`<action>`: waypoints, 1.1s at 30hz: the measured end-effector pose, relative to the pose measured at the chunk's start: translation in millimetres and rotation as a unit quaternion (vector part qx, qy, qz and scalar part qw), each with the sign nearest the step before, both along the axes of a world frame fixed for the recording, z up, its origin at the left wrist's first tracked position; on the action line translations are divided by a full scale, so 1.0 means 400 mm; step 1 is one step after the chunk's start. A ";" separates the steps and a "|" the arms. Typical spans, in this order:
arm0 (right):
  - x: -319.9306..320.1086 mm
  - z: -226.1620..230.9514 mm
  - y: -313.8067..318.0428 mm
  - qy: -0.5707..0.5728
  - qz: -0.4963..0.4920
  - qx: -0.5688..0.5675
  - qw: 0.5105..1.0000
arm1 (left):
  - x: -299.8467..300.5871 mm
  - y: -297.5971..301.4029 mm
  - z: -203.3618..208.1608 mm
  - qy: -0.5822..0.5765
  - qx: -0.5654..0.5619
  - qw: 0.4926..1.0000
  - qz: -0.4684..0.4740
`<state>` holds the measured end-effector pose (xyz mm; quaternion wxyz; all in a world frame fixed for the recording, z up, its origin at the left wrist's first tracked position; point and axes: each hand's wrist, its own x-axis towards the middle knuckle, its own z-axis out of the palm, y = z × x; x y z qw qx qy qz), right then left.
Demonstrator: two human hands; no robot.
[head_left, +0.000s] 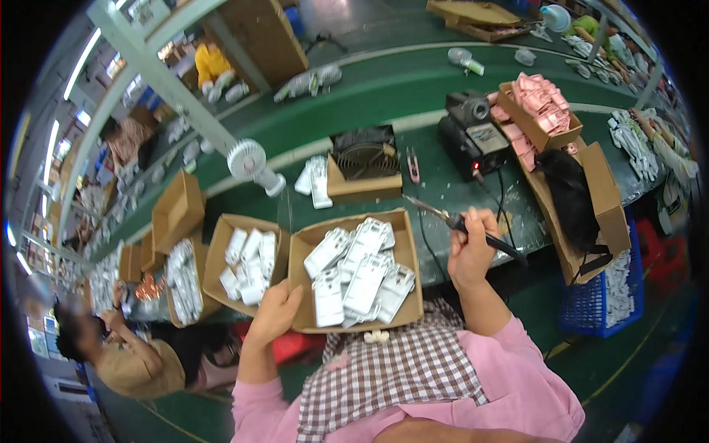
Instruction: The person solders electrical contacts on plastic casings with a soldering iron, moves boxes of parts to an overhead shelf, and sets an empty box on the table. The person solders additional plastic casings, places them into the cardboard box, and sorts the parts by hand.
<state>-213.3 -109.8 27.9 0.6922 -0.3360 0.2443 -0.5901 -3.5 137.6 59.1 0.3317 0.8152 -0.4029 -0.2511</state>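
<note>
My right hand point(474, 247) grips a soldering iron point(508, 252) by its dark handle, its metal tip aimed up and left. In front of me a cardboard box point(410, 314) holds several white plastic housings point(363, 284), lying loosely piled. My left hand point(275, 316) is closed on the box's near left edge, the thumb on the rim and the other fingers partly hidden. The iron's tip is above the box's far right corner, apart from the housings.
Left of my box stand another box of white parts point(251, 264) and a small white fan point(248, 159). Beyond it are a fume fan point(365, 151) and tweezers point(413, 164). A black soldering station point(476, 140) and pink parts point(543, 103) are at right. A co-worker point(140, 362) sits at left.
</note>
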 end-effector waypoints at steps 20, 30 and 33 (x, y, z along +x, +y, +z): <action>-0.085 -0.217 -0.109 0.044 -0.070 0.006 0.997 | 0.468 -0.829 0.198 0.215 -0.071 0.958 0.177; -0.057 -0.197 -0.098 0.053 -0.071 0.081 0.993 | 0.628 -1.059 -0.129 0.270 -0.019 0.945 0.184; -0.070 -0.207 -0.093 0.064 -0.048 0.033 0.996 | 0.638 -1.050 -0.118 0.259 -0.098 0.942 0.188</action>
